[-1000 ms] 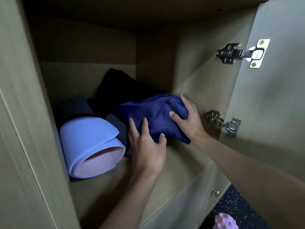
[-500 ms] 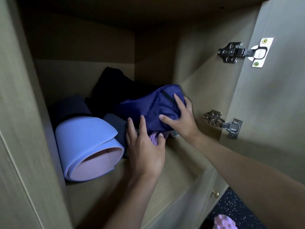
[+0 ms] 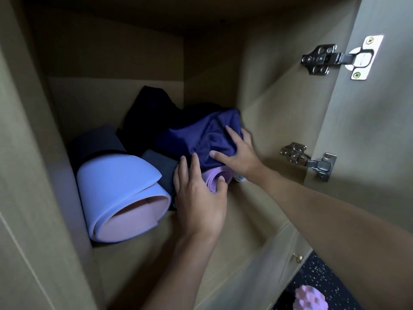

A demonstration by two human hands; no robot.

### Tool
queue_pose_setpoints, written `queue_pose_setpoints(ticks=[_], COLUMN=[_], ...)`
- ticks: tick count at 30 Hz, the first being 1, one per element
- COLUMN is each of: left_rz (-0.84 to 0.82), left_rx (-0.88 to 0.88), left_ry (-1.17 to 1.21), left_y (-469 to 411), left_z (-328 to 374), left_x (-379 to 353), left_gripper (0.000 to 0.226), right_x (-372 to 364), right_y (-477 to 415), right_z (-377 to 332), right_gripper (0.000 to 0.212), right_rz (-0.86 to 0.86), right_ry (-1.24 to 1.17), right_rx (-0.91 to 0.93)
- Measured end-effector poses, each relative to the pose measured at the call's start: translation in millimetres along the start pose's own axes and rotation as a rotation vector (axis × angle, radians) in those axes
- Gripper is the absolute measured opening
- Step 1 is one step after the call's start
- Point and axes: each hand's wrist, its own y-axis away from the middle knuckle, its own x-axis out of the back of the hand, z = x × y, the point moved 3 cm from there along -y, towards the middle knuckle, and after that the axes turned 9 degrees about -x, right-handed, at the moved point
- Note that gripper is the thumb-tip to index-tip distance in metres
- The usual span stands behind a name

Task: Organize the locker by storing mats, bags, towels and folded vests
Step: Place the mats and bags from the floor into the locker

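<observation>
Navy bag [image 3: 201, 135] now sits farther back, centre frame, exposing more of lilac roll [image 3: 218, 177] beneath. Right hand [image 3: 237, 153] clasps the bag, fingers spread round its end. Left hand [image 3: 199, 195], fingers straight and together, presses the roll. Blue mat [image 3: 120, 189] crowds lower left.

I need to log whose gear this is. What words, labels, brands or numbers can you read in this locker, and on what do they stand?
None can be read.
The navy bag, the rolled blue mat and the lilac roll: no print shows.
The upper hinge: any stamp on it is too small and blurred to read.
</observation>
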Motion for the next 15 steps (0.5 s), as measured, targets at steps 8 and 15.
queue_pose_setpoints(ticks=[8,15], left_rz=[-0.075,-0.411], left_rx=[-0.077,-0.236], left_ry=[-0.018,0.016], left_y=[10.4,96.9], left_z=[18.2,71.2], left_x=[20.0,-6.6], left_gripper=[0.063,0.022], right_x=[47.7,91.4], right_y=[89.8,224.8], right_z=[8.4,56.3], right_gripper=[0.092,0.052], right_rz=[-0.045,0.058], right_ry=[-0.067,-0.047], right_rx=[-0.009,-0.142])
